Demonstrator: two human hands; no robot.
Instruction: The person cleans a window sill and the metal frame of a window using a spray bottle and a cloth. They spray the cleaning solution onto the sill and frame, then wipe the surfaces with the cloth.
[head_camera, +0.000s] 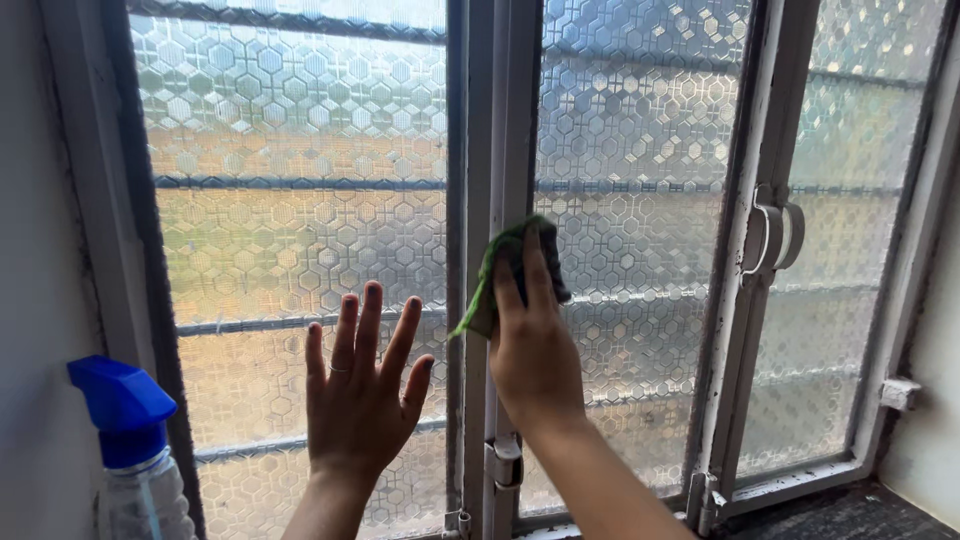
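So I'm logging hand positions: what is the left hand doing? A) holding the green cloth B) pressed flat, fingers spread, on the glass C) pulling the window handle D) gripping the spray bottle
B: the left hand lies open on the glass, while the right hand holds the cloth.

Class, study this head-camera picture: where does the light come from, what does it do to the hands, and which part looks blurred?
Head view: daylight comes through the patterned window glass, so the scene is backlit; the left hand and the right hand, with its green cloth, look dark against it; the spray bottle at the lower left edge is soft and out of focus; the glass blurs everything outside into bands of colour.
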